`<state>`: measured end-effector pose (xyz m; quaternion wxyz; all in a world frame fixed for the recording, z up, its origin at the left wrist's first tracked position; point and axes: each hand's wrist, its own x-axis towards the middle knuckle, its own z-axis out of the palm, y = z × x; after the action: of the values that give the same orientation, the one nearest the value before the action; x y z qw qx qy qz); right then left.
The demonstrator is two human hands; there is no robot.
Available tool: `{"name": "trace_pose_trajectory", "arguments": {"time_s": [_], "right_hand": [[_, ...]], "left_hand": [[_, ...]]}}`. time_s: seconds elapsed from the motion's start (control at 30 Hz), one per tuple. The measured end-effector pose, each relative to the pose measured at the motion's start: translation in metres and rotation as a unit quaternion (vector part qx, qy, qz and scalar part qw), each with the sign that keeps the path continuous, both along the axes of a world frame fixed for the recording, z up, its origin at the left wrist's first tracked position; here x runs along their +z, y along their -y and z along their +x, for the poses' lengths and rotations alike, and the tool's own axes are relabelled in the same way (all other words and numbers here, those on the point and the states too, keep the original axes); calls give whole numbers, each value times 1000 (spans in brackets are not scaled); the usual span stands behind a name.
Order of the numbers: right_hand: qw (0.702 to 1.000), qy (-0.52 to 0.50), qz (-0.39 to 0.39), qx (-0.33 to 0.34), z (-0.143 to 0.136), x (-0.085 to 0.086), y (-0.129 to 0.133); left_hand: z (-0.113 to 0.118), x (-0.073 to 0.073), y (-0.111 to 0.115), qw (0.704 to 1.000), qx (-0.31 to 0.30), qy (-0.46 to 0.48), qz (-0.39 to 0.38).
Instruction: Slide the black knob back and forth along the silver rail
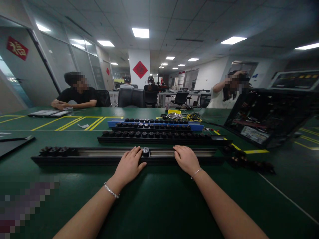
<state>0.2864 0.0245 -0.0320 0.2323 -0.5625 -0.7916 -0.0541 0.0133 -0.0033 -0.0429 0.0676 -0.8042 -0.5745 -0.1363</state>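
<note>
forearms (pixel 89 207) fwd | l hand (pixel 128 165) spread | r hand (pixel 187 160) grip: can't tell | blk rail (pixel 94 160) axis l-r

1. A person in a dark top (pixel 83 95) is sitting behind the green table (pixel 159 205), far left.
2. An opened computer case (pixel 271 114) is standing at right.
3. A red diamond sign (pixel 140 69) is hanging on a white pillar (pixel 139 54).

Light: we get dim overhead light from blown-out white ceiling panels (pixel 140 33) | Shadow: soft, dark across our green bench (pixel 159 205) | Edges: we see stretched, leaning lines, upper-right corner darkened | Quality: pixelated patch (pixel 25 204) lower left
</note>
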Motion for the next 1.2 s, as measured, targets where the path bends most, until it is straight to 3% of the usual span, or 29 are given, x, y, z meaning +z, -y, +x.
{"name": "trace_pose_trajectory", "arguments": {"time_s": [0.27, 0.5, 0.73, 1.2], "right_hand": [[998, -19, 3, 60, -32, -1, 5], [996, -39, -22, 74, -62, 2, 8], [997, -70, -20, 34, -86, -1, 7], [995, -91, -2, -29, -95, 0, 11]], "left_hand": [[6, 1, 3, 1000, 20, 4, 14], [13, 4, 4, 999, 40, -2, 13], [19, 8, 5, 998, 58, -13, 9], [28, 4, 6, 997, 64, -21, 33]]}}
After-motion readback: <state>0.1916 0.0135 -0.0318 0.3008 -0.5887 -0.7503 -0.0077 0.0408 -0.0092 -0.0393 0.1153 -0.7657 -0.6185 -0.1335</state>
